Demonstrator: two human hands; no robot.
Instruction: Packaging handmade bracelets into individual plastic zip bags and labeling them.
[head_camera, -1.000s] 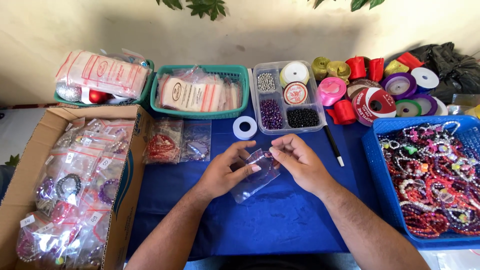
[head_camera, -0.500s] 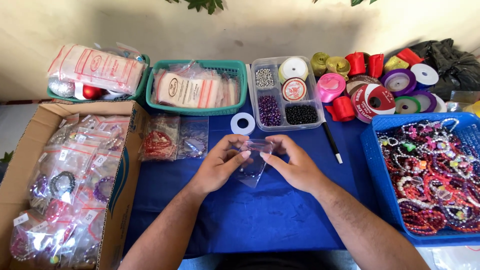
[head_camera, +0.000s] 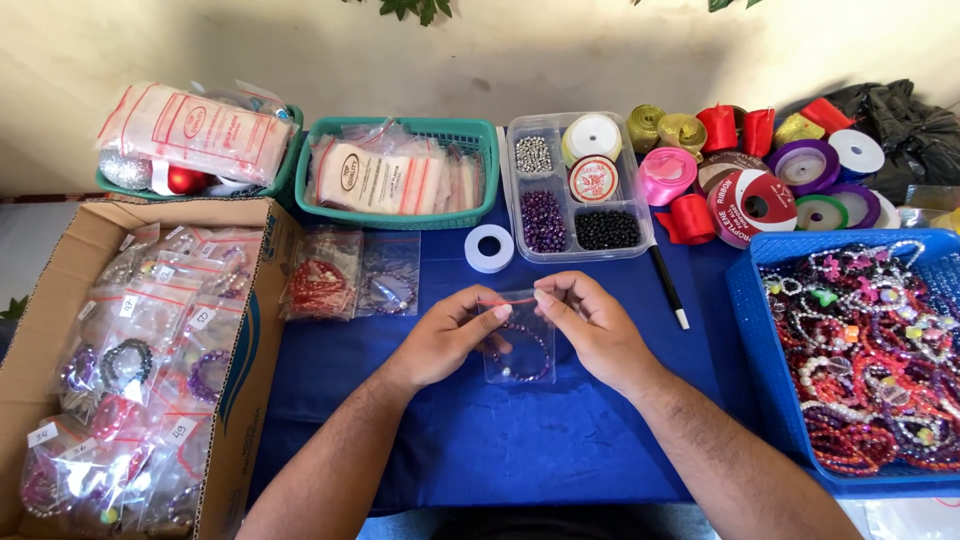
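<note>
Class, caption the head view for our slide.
Both hands, left hand and right hand, pinch a small clear plastic bag holding a bead bracelet.

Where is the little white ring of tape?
The white tape ring lies on the blue cloth, centre of the head view, between the bagged bracelets and the clear bead box.

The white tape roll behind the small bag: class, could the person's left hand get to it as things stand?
Probably yes. The white tape roll lies on bare blue cloth just beyond the left hand, with nothing between them. But both hands pinch the small clear bag, so the left would have to let go first.
</note>
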